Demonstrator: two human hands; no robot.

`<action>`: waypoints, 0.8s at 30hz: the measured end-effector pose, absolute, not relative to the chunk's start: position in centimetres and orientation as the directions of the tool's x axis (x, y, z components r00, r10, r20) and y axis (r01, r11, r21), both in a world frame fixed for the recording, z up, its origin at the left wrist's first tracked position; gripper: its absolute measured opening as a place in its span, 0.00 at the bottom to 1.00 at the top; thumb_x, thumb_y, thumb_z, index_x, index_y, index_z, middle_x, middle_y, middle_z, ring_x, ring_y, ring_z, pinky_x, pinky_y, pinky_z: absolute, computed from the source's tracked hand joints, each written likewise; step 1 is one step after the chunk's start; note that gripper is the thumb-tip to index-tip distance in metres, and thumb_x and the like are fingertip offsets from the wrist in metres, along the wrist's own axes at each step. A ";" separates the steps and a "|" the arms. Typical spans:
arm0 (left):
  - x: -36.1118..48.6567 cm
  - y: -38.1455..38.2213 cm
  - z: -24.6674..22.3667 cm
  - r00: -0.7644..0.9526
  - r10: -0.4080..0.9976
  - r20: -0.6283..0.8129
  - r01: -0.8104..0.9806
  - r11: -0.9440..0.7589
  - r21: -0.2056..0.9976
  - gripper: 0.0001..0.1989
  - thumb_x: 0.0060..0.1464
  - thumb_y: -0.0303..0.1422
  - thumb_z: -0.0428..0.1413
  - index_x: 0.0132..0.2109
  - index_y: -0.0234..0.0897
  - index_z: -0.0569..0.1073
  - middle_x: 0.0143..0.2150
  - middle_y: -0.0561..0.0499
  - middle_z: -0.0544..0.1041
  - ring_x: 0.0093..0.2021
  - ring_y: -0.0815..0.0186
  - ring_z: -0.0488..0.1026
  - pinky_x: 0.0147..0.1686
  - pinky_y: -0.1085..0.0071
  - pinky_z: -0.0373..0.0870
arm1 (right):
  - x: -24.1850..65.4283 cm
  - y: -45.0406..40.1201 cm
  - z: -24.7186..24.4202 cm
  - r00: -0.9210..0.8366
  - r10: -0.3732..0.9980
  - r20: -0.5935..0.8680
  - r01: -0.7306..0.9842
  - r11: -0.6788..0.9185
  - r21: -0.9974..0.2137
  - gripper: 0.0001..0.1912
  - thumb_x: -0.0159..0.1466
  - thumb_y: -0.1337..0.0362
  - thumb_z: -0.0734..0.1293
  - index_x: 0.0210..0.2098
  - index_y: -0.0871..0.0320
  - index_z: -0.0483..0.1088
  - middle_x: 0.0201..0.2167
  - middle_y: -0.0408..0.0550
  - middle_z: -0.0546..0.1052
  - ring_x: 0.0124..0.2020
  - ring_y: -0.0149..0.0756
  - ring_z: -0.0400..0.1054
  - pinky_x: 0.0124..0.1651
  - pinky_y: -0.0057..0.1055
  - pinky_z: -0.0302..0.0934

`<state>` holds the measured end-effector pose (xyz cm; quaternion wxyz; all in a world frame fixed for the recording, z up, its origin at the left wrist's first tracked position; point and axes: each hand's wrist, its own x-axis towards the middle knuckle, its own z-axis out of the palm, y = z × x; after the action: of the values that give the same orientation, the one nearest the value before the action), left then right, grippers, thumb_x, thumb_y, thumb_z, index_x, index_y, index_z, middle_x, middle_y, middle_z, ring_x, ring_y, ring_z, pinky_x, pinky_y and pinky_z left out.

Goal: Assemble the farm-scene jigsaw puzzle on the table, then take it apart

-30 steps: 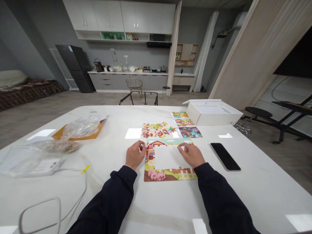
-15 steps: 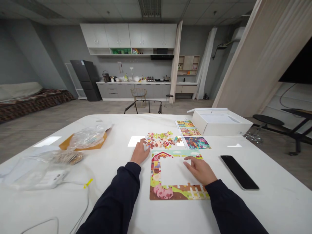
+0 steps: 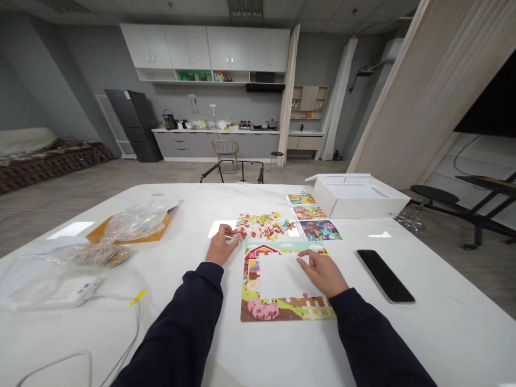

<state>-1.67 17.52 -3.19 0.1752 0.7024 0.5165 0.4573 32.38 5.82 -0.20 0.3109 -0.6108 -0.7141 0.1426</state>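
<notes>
My left hand (image 3: 220,244) is closed in a pinch on a small puzzle piece (image 3: 238,234), at the left edge of a loose pile of colourful puzzle pieces (image 3: 269,230). Nearer to me lies a farm jigsaw puzzle (image 3: 264,310) with a red barn, a pink pig and a white fence along its border; its middle shows bare white. Over the right part of that puzzle is my right hand (image 3: 323,270), fingers bent and thumb apart, with nothing seen in it. It hides part of the puzzle's right side.
Three picture sheets (image 3: 320,230) lie beyond the puzzle, beside an opened white box (image 3: 358,201). A phone (image 3: 385,276) is at right. Leftward are a clear plastic bag (image 3: 137,221) on orange card, another bag with brown pieces (image 3: 104,255), a power strip (image 3: 72,293) and a cable (image 3: 137,322).
My left hand has pinched a puzzle piece at the pile's edge. My right hand stays over the puzzle, a little farther left across it. The whole view has shifted slightly.
</notes>
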 end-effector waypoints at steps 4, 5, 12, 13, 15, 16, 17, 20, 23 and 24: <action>0.4 12.6 -1.2 0.141 0.892 0.429 0.277 -0.452 0.848 0.21 0.54 0.39 0.65 0.47 0.42 0.61 0.47 0.46 0.79 0.43 0.63 0.81 0.47 0.61 0.81 | 30.4 5.3 0.7 -0.001 0.977 0.215 0.461 0.192 -0.866 0.23 0.67 0.44 0.65 0.48 0.56 0.75 0.25 0.42 0.70 0.21 0.31 0.60 0.23 0.29 0.53; 1.3 11.1 -0.6 0.204 0.898 0.390 0.190 -0.427 0.884 0.22 0.54 0.38 0.65 0.48 0.42 0.61 0.48 0.46 0.80 0.41 0.64 0.81 0.46 0.61 0.81 | 29.6 5.0 0.9 -0.007 0.985 0.170 0.341 0.162 -0.926 0.24 0.65 0.43 0.67 0.49 0.56 0.74 0.28 0.43 0.72 0.21 0.30 0.61 0.22 0.27 0.53; 6.6 5.0 0.7 0.441 0.834 0.333 0.012 -0.377 0.926 0.19 0.59 0.30 0.62 0.54 0.42 0.65 0.54 0.43 0.78 0.43 0.65 0.81 0.46 0.61 0.82 | 25.7 4.0 1.1 -0.122 0.991 -0.055 -0.089 -0.066 -0.994 0.25 0.55 0.43 0.76 0.34 0.58 0.72 0.20 0.44 0.77 0.15 0.31 0.66 0.18 0.27 0.59; 6.9 4.9 0.6 0.437 0.822 0.365 0.042 -0.425 0.904 0.20 0.59 0.30 0.61 0.55 0.42 0.66 0.57 0.42 0.76 0.46 0.64 0.80 0.47 0.60 0.81 | 25.7 4.1 1.0 -0.078 0.995 -0.065 -0.111 -0.073 -0.991 0.26 0.52 0.43 0.77 0.33 0.58 0.72 0.21 0.46 0.79 0.17 0.33 0.69 0.20 0.28 0.64; 7.0 4.9 0.3 0.447 0.780 0.439 0.131 -0.542 0.830 0.24 0.57 0.29 0.63 0.58 0.43 0.66 0.60 0.41 0.72 0.51 0.60 0.77 0.50 0.58 0.80 | 25.9 4.2 0.9 0.008 0.997 -0.077 -0.138 -0.075 -0.988 0.27 0.48 0.44 0.80 0.31 0.58 0.72 0.23 0.47 0.80 0.21 0.38 0.75 0.25 0.33 0.70; 7.0 5.0 0.1 0.452 0.756 0.473 0.181 -0.597 0.781 0.25 0.56 0.29 0.64 0.59 0.43 0.66 0.59 0.41 0.71 0.53 0.59 0.76 0.50 0.57 0.80 | 26.0 4.2 0.8 0.029 0.997 -0.076 -0.145 -0.071 -0.987 0.27 0.47 0.44 0.81 0.30 0.58 0.71 0.23 0.48 0.81 0.23 0.41 0.77 0.27 0.34 0.71; 6.9 5.1 -0.1 0.453 0.737 0.502 0.228 -0.640 0.733 0.25 0.55 0.28 0.64 0.58 0.43 0.67 0.58 0.42 0.72 0.53 0.58 0.75 0.50 0.57 0.79 | 26.1 4.2 0.8 0.034 0.997 -0.071 -0.147 -0.065 -0.987 0.27 0.47 0.44 0.81 0.30 0.57 0.71 0.23 0.49 0.81 0.25 0.43 0.78 0.28 0.35 0.72; 6.7 5.3 -0.5 0.445 0.708 0.548 0.326 -0.698 0.637 0.18 0.58 0.29 0.63 0.53 0.42 0.68 0.50 0.44 0.74 0.49 0.58 0.76 0.47 0.58 0.79 | 26.2 4.2 0.8 0.011 0.999 -0.050 -0.149 -0.048 -0.988 0.27 0.48 0.43 0.81 0.29 0.57 0.70 0.23 0.50 0.82 0.24 0.43 0.78 0.30 0.36 0.72; 6.6 5.3 -0.4 0.465 0.689 0.555 0.323 -0.716 0.619 0.16 0.59 0.30 0.62 0.52 0.42 0.69 0.53 0.43 0.75 0.53 0.57 0.75 0.47 0.59 0.80 | 26.3 4.2 0.5 -0.017 0.999 -0.042 -0.132 -0.044 -0.990 0.28 0.47 0.43 0.81 0.29 0.57 0.69 0.22 0.48 0.81 0.21 0.38 0.75 0.30 0.35 0.71; 6.6 5.2 -0.3 0.464 0.688 0.558 0.308 -0.716 0.626 0.17 0.59 0.30 0.62 0.53 0.42 0.69 0.55 0.43 0.74 0.55 0.57 0.74 0.47 0.61 0.80 | 26.4 4.3 0.4 -0.026 0.999 -0.041 -0.126 -0.044 -0.991 0.28 0.47 0.43 0.81 0.28 0.57 0.69 0.21 0.48 0.81 0.20 0.37 0.74 0.30 0.35 0.71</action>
<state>6.57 5.21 -0.32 0.2257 0.8253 0.3016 0.4206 26.38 4.28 0.44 0.5140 -0.4720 -0.4624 0.5470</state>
